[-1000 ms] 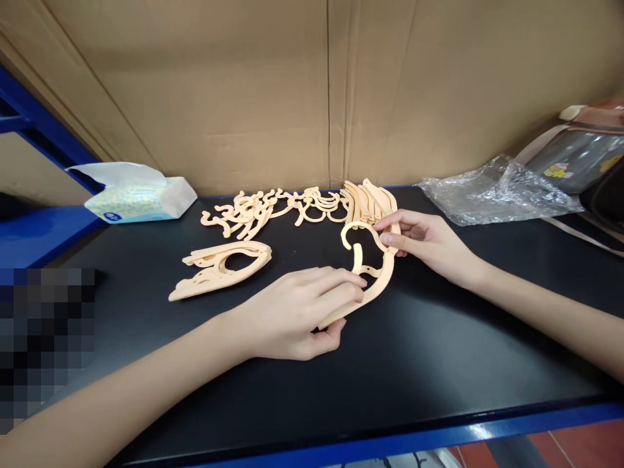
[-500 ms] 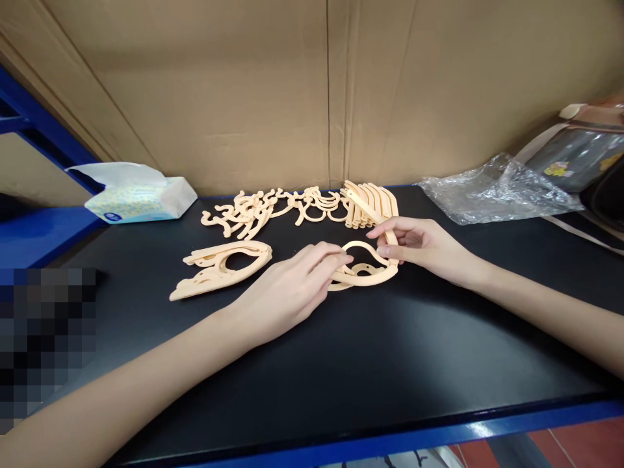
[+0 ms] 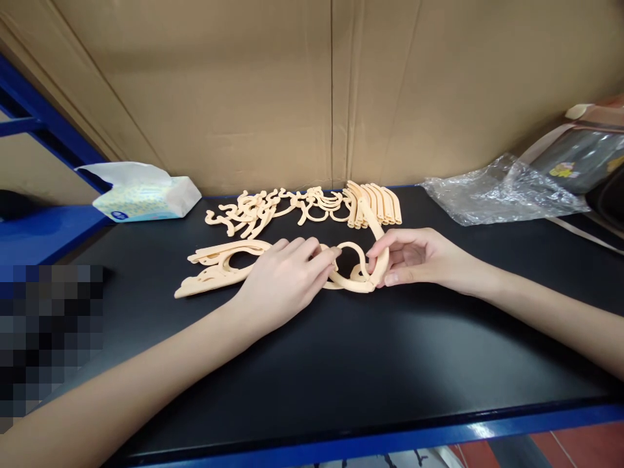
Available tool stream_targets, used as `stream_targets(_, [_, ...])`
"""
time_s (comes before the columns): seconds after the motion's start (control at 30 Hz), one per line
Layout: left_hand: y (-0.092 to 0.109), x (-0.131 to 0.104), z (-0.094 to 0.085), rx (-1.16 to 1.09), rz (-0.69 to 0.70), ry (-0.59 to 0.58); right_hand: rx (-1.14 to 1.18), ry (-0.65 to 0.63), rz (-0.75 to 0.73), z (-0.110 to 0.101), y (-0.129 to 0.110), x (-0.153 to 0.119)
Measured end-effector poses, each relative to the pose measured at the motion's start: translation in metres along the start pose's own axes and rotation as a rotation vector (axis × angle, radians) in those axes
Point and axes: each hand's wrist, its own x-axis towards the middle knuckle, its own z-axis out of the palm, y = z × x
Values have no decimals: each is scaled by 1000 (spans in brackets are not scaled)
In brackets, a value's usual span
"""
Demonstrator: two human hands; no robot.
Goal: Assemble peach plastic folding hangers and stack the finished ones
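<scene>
Peach-toned, smooth and lightly glossy, a jointed hanger (image 3: pixel 381 265) sits near the middle of the black surface (image 3: pixel 390 364), between a person's two hands. One of its curved arms slants up and away from the joint; the other bows low toward the left, with a round hook looping between them. The right hand (image 3: pixel 422 260) is pinched narrow on the hanger beside the joint — thumb low, fingers bent behind the slanting arm. The left hand (image 3: pixel 287 276) curls its fingers over the opposite end; its thumb is hidden, so whether it grips or only presses cannot be told.

Just behind the left hand's knuckles lie folded hangers (image 3: pixel 214 281), their curved edges framing an oval gap. Farther back, small hook pieces (image 3: pixel 253 214) tangle in a loose heap, and to their right curved arm pieces (image 3: pixel 375 203) line up side by side like ribs. A soft, printed tissue pack (image 3: pixel 146 198) stands at the far left; at the far right, crinkled clear plastic (image 3: pixel 487 192) catches the light. Flat brown cardboard (image 3: pixel 219 84) — creased, with a dark vertical seam — rises behind everything.
</scene>
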Motion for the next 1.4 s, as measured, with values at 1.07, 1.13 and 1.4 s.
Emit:
stream_targets(1.07, [-1, -2, -4, -298, -198, -149, -934, 143, -243, -15, 9, 1])
stream_targets(1.13, [0, -2, -3, -315, -190, -123, -1011, 196, -277, -14, 7, 0])
stream_targets(1.4, [9, 0, -7, -454, 95, -46, -1469, 339, -183, -3, -3, -5])
